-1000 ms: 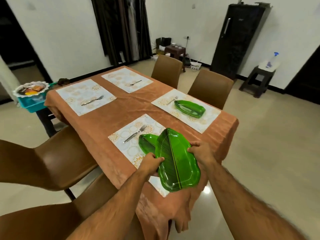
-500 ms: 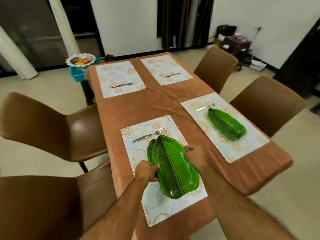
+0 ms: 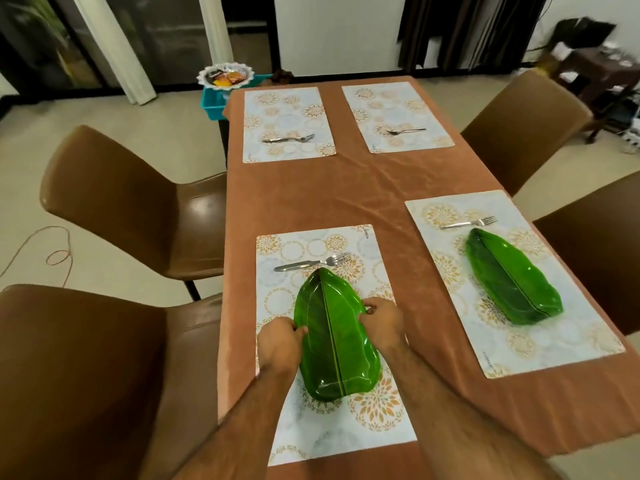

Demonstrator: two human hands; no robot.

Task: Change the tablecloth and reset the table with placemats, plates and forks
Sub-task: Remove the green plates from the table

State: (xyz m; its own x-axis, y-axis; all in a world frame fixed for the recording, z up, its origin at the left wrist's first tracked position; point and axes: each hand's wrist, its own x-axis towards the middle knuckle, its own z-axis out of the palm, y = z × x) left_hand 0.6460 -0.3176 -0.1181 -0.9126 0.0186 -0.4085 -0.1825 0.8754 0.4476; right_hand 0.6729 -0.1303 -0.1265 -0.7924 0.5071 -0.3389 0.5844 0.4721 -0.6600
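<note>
- Both forearms reach forward over the near edge of the table, converging on a green leaf-shaped plate (image 3: 334, 336).
- The left hand (image 3: 280, 344) pinches the plate's left rim, fingers curled at the edge, knuckles up.
- The right hand (image 3: 382, 323) grips the right rim, with its fingers folded over the edge.
- The plate lies lengthwise on the near-left placemat (image 3: 329, 420), its pointed tip aimed away from the person; whether it rests flat or is held just above the mat cannot be told.
- A fork (image 3: 311, 262) lies crosswise on the same mat, just beyond the plate's tip.
- On the near-right placemat (image 3: 568, 344) a second leaf plate (image 3: 512, 277) lies slantwise, and another fork (image 3: 468, 223) sits just past its far end.
- The two far placemats, the left (image 3: 287, 109) and the right (image 3: 391, 105), each carry only a fork: one (image 3: 288, 138) on the left mat, one (image 3: 406, 131) on the right.
- A brown tablecloth (image 3: 346, 192) covers the table.
- Beyond the far-left corner, a scalloped white dish (image 3: 225, 76) holding small packets, orange among them, sits atop a teal basket (image 3: 213, 105).
- Brown chairs stand along both long sides.
</note>
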